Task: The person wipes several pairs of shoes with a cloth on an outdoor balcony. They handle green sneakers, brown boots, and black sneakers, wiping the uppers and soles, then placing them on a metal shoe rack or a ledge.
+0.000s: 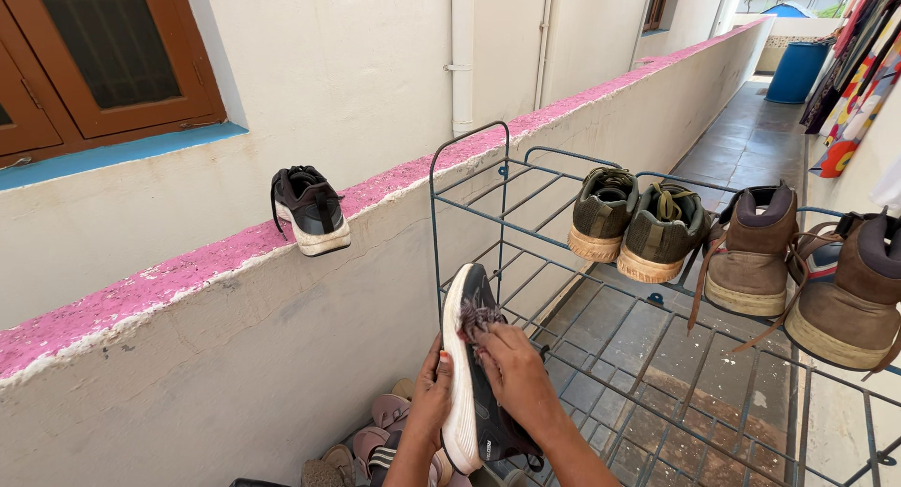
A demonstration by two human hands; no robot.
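My left hand (pixel 430 398) is closed around the white sole of a dark sneaker (pixel 472 374), fingers wrapped along its edge, holding it on its side just in front of the blue metal shoe rack (pixel 469 149). My right hand (pixel 511 370) rests on the shoe's upper, fingertips pinching at the frayed purple-grey laces (pixel 481 316) near the tongue. The toe points up towards the rack's top rail.

The matching sneaker (pixel 311 208) sits apart on the pink-topped wall (pixel 169 281), heel towards me. On the rack's top shelf stand a pair of olive shoes (pixel 638 220) and a pair of brown boots (pixel 807 271); the rightmost boot is cut off by the frame edge.

My palms are hidden behind the shoe, and its heel is covered by my right wrist. Below my arms lies a heap of sandals (pixel 375 440), only partly visible and hard to tell apart.
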